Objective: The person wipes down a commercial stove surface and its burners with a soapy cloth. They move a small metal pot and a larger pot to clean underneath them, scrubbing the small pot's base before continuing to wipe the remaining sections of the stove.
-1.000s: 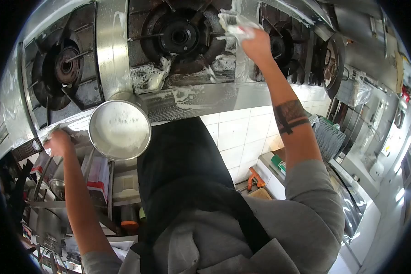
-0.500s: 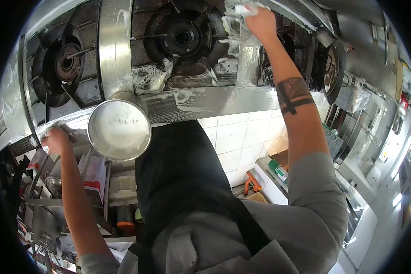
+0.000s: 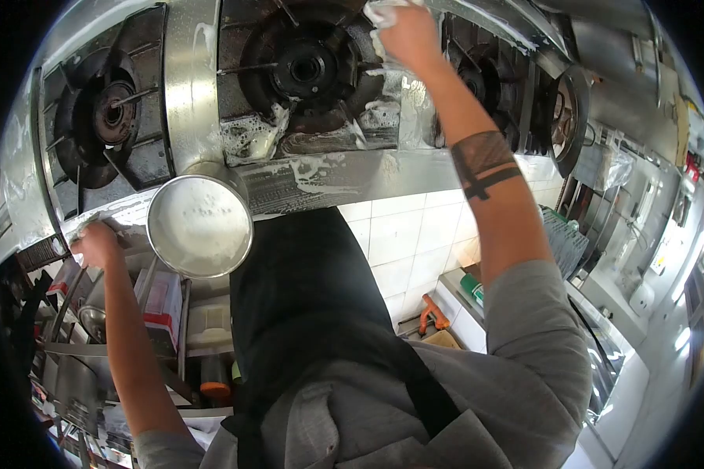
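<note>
My right hand (image 3: 411, 37) is closed on a white, foam-covered cloth (image 3: 382, 12) at the top of the view. It is over the metal strip right of the middle burner (image 3: 305, 70). My left hand (image 3: 99, 245) is closed at the front edge of the stove (image 3: 352, 178), on the left. A bit of white shows beneath its fingers, but I cannot make out what it is. Between my hands, a round metal pot (image 3: 199, 227) of whitish, soapy liquid stands at the stove's front edge. White suds (image 3: 254, 134) lie around the middle burner.
A left burner (image 3: 116, 111) and a right burner (image 3: 481, 78) flank the middle one. Below the stove at left, shelves hold a red-and-white box (image 3: 163, 301) and containers. A green bottle (image 3: 471, 288) and an orange pipe (image 3: 432, 313) are low on the right.
My right hand has moved left and slightly up with the cloth, toward the middle burner. My left hand stays at the front edge, with little change.
</note>
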The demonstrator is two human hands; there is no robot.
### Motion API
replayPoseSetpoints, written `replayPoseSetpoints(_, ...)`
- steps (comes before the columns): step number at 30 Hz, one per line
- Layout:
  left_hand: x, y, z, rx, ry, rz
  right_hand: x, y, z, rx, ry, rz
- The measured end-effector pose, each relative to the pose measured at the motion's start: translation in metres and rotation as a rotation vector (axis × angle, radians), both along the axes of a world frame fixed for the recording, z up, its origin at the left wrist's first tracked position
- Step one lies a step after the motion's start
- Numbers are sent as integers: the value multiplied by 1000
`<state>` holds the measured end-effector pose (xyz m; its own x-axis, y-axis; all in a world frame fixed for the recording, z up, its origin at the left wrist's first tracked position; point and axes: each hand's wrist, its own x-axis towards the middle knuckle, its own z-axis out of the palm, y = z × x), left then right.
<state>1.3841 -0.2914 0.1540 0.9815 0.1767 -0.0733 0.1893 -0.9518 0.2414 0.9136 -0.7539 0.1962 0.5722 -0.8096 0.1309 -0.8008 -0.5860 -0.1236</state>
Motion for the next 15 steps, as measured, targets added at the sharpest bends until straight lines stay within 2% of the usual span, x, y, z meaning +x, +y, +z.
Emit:
replayPoseSetpoints(1,1,-1,-1,0,1,-5,-7,-4,13,0,1,-5)
replayPoseSetpoints(3,5,0,-4,42,-41,17,-13,-20,29,43,-169,134)
replayPoseSetpoints(4,6,3,-5,43,-40,24,-13,-22,22,61,-160,-44)
replayPoseSetpoints(5,4,2,-4,37,-37,16,-9,-21,8,65,-158,-40)
replayPoseSetpoints(7,1,2,-3,32,-30,7,6,-12,-18,-44,55,-69)
replayPoseSetpoints(8,1,2,-3,31,-38,5,5,-5,-18,-181,-84,227)
replayPoseSetpoints(9,1,1,-2,28,-48,5,-3,-8,-17,-182,-83,225)
replayPoseSetpoints(11,7,7,-12,27,-50,-7,-27,-20,-8,38,-46,253)
replayPoseSetpoints(13,14,13,-12,31,-62,-7,-23,-32,-4,24,21,246)
replayPoseSetpoints(15,7,4,-8,46,-59,14,0,-22,-7,-144,-4,232)
